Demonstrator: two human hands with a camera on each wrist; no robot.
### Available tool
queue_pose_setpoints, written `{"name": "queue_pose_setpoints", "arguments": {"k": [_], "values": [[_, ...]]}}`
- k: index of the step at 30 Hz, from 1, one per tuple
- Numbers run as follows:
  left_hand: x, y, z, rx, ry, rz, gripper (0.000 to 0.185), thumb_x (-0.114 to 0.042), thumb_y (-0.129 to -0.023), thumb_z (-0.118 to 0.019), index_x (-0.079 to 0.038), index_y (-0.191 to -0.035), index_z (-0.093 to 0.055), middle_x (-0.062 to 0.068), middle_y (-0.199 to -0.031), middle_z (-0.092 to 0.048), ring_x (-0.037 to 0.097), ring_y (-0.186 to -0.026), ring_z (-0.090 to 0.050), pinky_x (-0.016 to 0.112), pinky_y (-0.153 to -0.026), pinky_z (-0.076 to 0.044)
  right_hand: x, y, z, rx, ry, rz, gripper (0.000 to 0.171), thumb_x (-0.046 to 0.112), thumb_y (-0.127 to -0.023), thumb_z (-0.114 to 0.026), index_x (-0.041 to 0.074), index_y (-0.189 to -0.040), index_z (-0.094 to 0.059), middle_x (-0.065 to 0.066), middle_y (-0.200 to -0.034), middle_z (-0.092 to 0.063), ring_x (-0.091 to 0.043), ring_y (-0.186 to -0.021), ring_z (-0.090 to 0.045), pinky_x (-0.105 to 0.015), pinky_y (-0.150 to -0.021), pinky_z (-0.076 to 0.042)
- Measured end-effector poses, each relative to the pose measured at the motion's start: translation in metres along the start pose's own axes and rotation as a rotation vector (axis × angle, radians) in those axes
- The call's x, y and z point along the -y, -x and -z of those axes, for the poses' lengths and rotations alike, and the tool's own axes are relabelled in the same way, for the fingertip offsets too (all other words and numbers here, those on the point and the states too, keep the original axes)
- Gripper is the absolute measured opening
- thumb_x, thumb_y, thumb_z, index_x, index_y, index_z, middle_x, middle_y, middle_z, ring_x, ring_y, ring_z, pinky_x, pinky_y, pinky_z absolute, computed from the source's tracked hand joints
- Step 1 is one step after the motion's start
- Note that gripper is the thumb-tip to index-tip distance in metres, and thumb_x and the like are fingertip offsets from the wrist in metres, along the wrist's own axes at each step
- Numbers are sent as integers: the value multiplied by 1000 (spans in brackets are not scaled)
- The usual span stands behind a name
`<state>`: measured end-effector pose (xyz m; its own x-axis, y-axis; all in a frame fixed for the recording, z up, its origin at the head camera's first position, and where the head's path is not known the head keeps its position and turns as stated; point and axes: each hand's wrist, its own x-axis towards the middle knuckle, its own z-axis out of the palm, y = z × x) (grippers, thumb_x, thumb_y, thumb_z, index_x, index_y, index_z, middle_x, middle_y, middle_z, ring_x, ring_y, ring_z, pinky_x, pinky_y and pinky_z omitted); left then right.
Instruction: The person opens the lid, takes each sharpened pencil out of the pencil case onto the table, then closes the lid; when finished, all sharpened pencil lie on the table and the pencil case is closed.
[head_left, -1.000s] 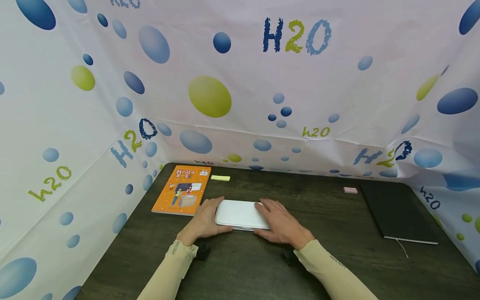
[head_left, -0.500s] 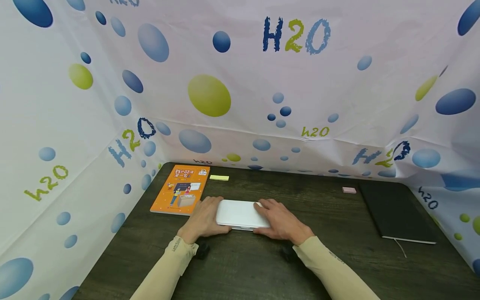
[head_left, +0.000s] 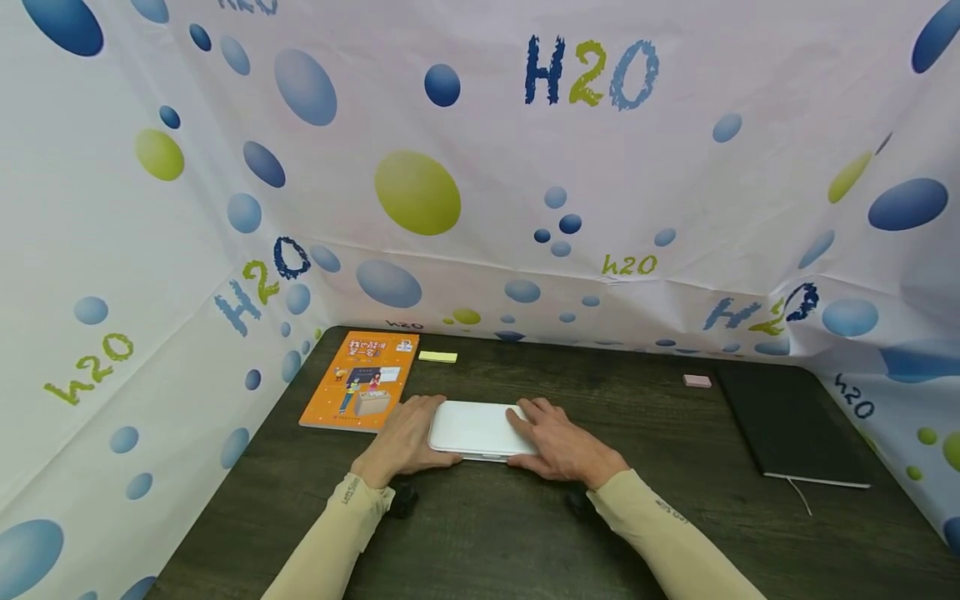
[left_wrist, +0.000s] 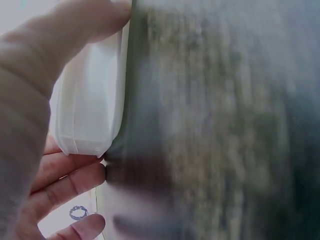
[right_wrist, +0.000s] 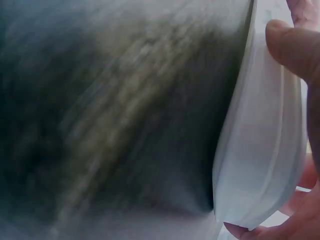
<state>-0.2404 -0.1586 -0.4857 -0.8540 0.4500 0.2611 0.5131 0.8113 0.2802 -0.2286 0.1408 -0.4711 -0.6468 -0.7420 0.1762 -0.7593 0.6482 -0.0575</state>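
Note:
A white plastic case (head_left: 476,428) with rounded corners lies flat on the dark wooden table, its lid down and a small catch on the near side. My left hand (head_left: 401,442) grips its left end. In the left wrist view, the thumb (left_wrist: 75,30) presses the case's near side (left_wrist: 92,100) while fingers reach around the end. At the right end, my right hand (head_left: 566,446) holds the case between a thumb at the front and fingers over the top and far side. The right wrist view shows that thumb (right_wrist: 292,47) against the case wall (right_wrist: 257,145).
An orange book (head_left: 362,382) lies at the back left, close to the left hand. Beside it is a yellow sticky-note pad (head_left: 438,357). A pink eraser-like block (head_left: 697,381) and a black notebook (head_left: 791,427) with a ribbon lie to the right. Printed cloth (head_left: 495,167) borders the table.

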Motion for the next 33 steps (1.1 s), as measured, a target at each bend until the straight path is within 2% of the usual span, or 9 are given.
{"name": "queue_pose_setpoints", "arguments": {"k": [10, 14, 22, 33], "values": [[2, 2, 3, 10, 26, -37, 95, -64, -71, -80, -2, -137, -54, 12, -124, -65, 29, -109, -60, 46, -93, -50, -2, 1, 1, 28, -8, 20, 71, 54, -99, -52, 4, -149, -43, -22, -143, -43, -35, -126, -44, -55, -95, -47], [4, 1, 3, -3, 24, -60, 96, -63, -70, -82, -1, -138, -54, 13, -123, -65, 29, -108, -61, 46, -92, -51, -5, 3, 5, 13, -71, 17, 66, 51, -101, -50, 5, -148, -46, -19, -142, -46, -34, -123, -47, -53, -95, -47], [4, -1, 6, 19, 16, -21, 98, -64, -68, -83, -3, -139, -54, 11, -126, -65, 29, -110, -61, 45, -93, -52, -10, 2, 12, 54, -223, -46, 69, 57, -100, -48, 9, -150, -45, -20, -149, -46, -35, -134, -44, -51, -106, -42], [2, 0, 8, 41, 70, 34, 102, -69, -64, -82, -5, -140, -55, 10, -126, -65, 27, -109, -62, 44, -91, -53, -19, 6, 17, 19, -299, -34, 65, 54, -99, -54, 10, -147, -50, -16, -151, -46, -33, -137, -43, -52, -108, -41]]}}
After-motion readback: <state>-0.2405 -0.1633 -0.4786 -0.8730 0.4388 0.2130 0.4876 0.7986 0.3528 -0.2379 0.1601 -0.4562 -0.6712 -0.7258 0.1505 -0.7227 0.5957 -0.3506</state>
